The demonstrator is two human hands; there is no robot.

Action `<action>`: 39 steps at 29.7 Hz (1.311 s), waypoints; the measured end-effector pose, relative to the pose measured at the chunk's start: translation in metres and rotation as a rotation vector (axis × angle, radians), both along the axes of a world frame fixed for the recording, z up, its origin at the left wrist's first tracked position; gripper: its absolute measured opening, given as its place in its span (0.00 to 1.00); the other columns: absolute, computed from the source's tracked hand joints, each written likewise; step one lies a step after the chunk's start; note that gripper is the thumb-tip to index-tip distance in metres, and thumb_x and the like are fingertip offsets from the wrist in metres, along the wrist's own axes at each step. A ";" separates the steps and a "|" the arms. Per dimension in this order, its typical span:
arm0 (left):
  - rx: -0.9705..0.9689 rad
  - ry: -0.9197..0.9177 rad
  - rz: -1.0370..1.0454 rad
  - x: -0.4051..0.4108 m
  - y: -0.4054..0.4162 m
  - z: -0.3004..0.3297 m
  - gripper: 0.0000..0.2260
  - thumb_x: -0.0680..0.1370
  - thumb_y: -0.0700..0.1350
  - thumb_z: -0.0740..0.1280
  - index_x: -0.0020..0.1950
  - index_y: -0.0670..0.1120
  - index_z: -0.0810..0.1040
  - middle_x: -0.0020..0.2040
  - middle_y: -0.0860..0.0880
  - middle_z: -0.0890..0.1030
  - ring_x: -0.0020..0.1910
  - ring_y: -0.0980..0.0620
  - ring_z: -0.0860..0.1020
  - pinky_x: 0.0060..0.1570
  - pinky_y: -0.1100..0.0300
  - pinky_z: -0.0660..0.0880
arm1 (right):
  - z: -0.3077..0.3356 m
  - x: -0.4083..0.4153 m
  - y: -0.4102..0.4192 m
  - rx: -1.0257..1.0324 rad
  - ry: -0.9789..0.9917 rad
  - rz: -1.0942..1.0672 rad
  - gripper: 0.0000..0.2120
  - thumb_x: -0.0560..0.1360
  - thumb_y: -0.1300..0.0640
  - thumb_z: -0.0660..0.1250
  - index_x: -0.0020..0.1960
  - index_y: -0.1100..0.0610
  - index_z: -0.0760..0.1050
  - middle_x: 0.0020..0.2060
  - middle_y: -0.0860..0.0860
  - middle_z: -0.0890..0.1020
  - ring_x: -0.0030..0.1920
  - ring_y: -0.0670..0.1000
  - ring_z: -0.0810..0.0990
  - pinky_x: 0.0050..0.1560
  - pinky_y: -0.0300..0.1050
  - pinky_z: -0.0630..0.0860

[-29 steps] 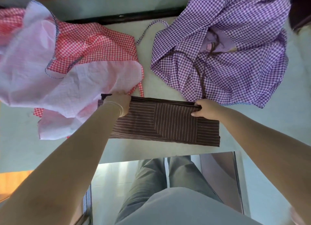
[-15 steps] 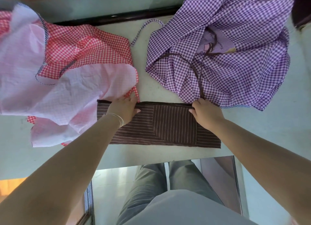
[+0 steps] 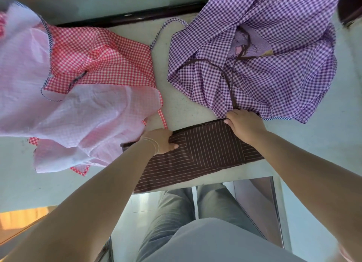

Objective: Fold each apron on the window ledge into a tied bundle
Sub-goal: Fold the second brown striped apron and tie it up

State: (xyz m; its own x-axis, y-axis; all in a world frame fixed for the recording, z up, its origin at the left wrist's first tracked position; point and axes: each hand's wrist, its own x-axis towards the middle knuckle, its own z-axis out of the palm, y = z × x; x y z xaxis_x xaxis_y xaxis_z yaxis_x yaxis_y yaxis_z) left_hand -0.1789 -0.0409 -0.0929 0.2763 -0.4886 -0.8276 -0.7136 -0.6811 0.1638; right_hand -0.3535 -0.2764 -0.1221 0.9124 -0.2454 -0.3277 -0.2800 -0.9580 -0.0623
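Brown striped apron (image 3: 197, 156): folded into a flat band, lying at centre frame along the near edge of the pale window ledge (image 3: 182, 108). Left hand (image 3: 160, 141): at the band's left end, fingers curled onto the cloth with the thumb lying on top; whether it grips or merely presses cannot be told. Right hand (image 3: 242, 124): at the band's upper right corner, fingers curled round the far edge, thumb on top. Brown tie strings (image 3: 227, 79): run from that hand up across the purple checked apron (image 3: 264, 65), crumpled at upper right. Red checked apron (image 3: 82, 81): heaped at upper left, pale reverse showing, its lower edge touching the left hand.
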 end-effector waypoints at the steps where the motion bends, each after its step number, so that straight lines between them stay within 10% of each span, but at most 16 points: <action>1: -0.001 0.004 0.029 0.003 0.005 -0.001 0.24 0.80 0.59 0.58 0.71 0.46 0.69 0.65 0.45 0.75 0.61 0.46 0.74 0.59 0.55 0.71 | -0.002 0.000 0.002 -0.021 -0.010 -0.013 0.15 0.81 0.48 0.54 0.53 0.57 0.73 0.44 0.51 0.80 0.42 0.52 0.77 0.38 0.44 0.67; 6: -0.173 -0.099 0.108 0.012 0.029 -0.002 0.13 0.83 0.53 0.53 0.55 0.46 0.70 0.38 0.49 0.76 0.37 0.50 0.76 0.40 0.58 0.74 | -0.005 0.004 0.013 -0.069 -0.036 -0.138 0.17 0.81 0.48 0.53 0.52 0.58 0.75 0.44 0.53 0.81 0.44 0.55 0.78 0.43 0.49 0.70; 15: -0.291 -0.215 0.182 0.011 0.042 -0.013 0.07 0.83 0.45 0.54 0.58 0.43 0.63 0.34 0.48 0.75 0.31 0.50 0.76 0.36 0.55 0.78 | 0.009 -0.001 0.097 0.005 -0.398 -0.236 0.19 0.78 0.48 0.63 0.62 0.59 0.71 0.61 0.59 0.74 0.63 0.60 0.71 0.66 0.59 0.66; 18: -0.311 -0.231 0.169 0.008 0.044 -0.013 0.12 0.82 0.39 0.57 0.65 0.45 0.61 0.33 0.49 0.74 0.29 0.52 0.73 0.31 0.59 0.73 | 0.000 -0.006 0.162 0.115 -0.228 -0.091 0.24 0.80 0.43 0.56 0.72 0.53 0.65 0.71 0.55 0.68 0.72 0.60 0.65 0.71 0.64 0.58; 27: 0.094 -0.241 -0.057 0.046 0.075 -0.002 0.22 0.75 0.61 0.66 0.59 0.46 0.74 0.47 0.50 0.79 0.47 0.49 0.78 0.53 0.56 0.76 | -0.031 -0.005 0.181 0.073 0.018 -0.159 0.29 0.79 0.37 0.47 0.78 0.44 0.52 0.78 0.50 0.55 0.77 0.60 0.53 0.68 0.76 0.48; 31: 0.218 0.049 0.058 0.078 0.094 0.017 0.15 0.76 0.57 0.67 0.54 0.48 0.80 0.47 0.51 0.83 0.48 0.51 0.80 0.59 0.56 0.73 | -0.029 -0.004 0.181 0.060 0.041 -0.150 0.33 0.76 0.31 0.43 0.78 0.44 0.49 0.78 0.49 0.53 0.77 0.60 0.51 0.68 0.76 0.45; 39: -0.132 0.911 0.658 0.055 0.055 0.069 0.25 0.68 0.55 0.75 0.53 0.37 0.79 0.52 0.42 0.83 0.56 0.48 0.81 0.55 0.62 0.77 | -0.015 0.002 0.182 0.154 0.147 -0.182 0.39 0.72 0.25 0.38 0.76 0.42 0.34 0.77 0.46 0.37 0.76 0.56 0.32 0.68 0.72 0.32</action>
State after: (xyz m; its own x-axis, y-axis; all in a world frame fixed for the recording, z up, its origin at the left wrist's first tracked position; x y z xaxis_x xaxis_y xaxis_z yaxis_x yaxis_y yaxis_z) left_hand -0.1238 0.0137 -0.0240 -0.1674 -0.5692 -0.8049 0.1990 -0.8192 0.5379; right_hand -0.3519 -0.0942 -0.1371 0.7979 -0.3377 -0.4993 -0.4633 -0.8734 -0.1497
